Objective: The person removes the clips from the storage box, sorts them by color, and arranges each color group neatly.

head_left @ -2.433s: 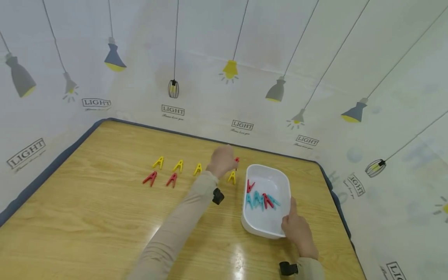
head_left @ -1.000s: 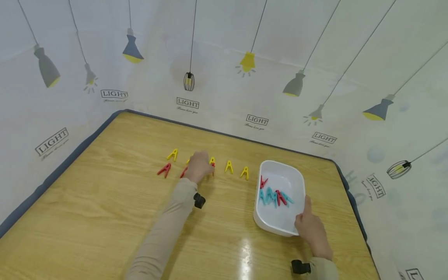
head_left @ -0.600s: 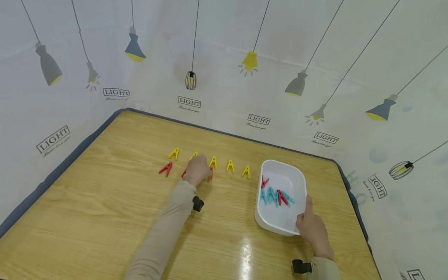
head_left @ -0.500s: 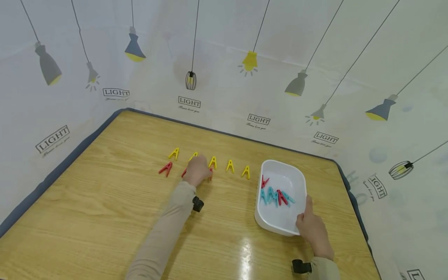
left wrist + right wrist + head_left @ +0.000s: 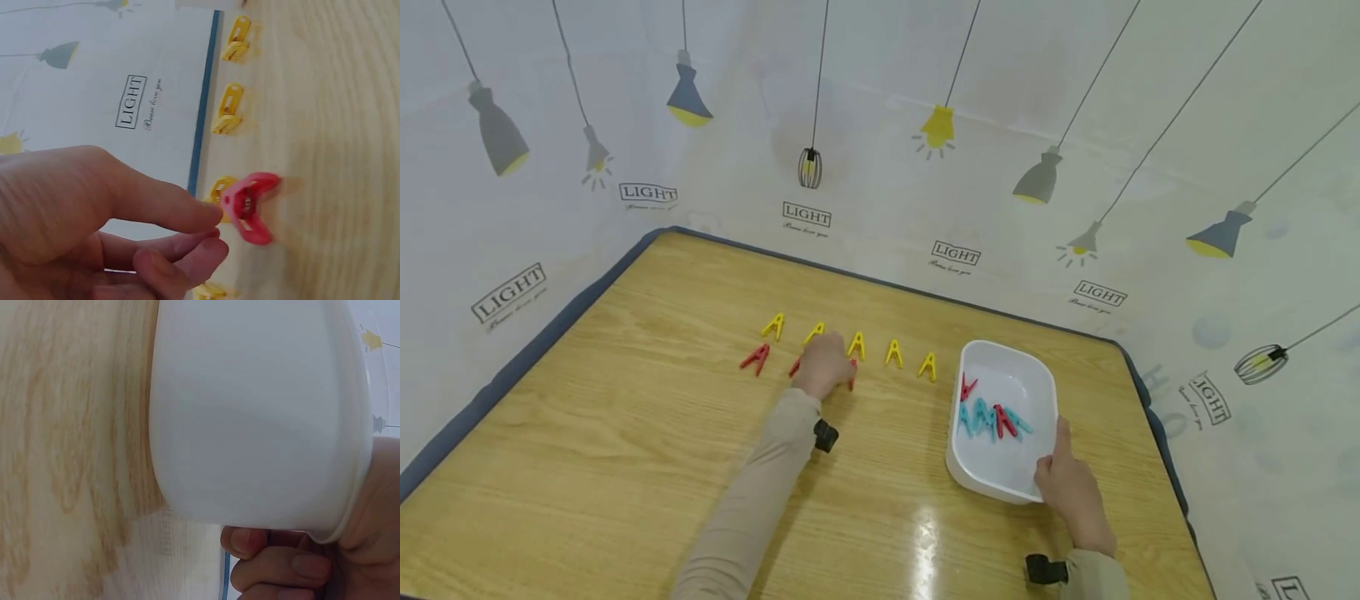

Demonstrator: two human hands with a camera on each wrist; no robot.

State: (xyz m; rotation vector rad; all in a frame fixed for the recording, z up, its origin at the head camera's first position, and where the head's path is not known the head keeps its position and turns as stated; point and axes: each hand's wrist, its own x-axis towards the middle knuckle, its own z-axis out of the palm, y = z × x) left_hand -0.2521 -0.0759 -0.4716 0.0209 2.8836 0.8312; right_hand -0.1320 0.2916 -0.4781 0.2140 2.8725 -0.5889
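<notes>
- Clip [image 5: 235,204], red, is sitting narrowly pinched in left hand [image 5: 823,365].
- Likely needing squaring beside yellow clip [image 5: 857,343] before releasing.
- Right hand [image 5: 1073,485] is gripping tray [image 5: 988,467].

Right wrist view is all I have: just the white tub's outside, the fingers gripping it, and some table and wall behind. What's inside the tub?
Observer: Red clips and light blue clips lie together in the tub.
Operator: Good. Is the left hand holding anything?
Observer: Yes, it pinches a red clip; the left wrist view shows that close up.
Operator: And what else is laid out on the table near that hand?
Observer: For one, five yellow clips stretching past it in a row, spaced apart.
</notes>
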